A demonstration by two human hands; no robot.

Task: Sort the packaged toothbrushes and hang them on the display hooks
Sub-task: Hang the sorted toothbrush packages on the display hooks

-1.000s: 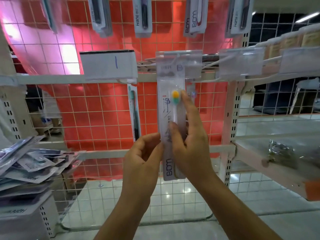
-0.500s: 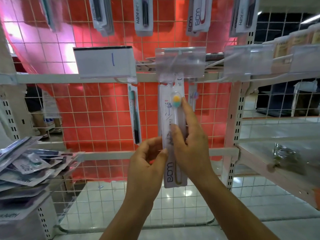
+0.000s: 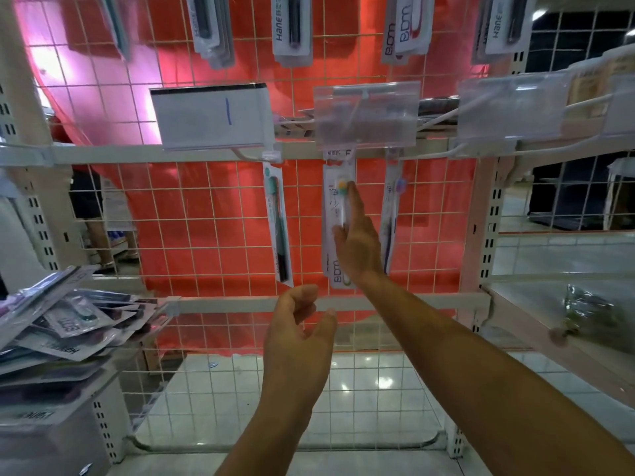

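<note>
Hanging mid-frame, the light, flexible toothbrush pack (image 3: 338, 231), best pinched by its card edges, meets the right hand's (image 3: 359, 247) straight fingers while the left hand (image 3: 297, 333) hangs loosely curled, empty.

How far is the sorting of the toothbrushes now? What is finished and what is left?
Done: several packs hang on the top hooks, and the green toothbrush pack hangs on the middle row. In hand: the right hand touches the yellow-headed pack with straight fingers, seemingly under its hook; the left hand holds nothing. Left: the pile of packs at left.
</note>
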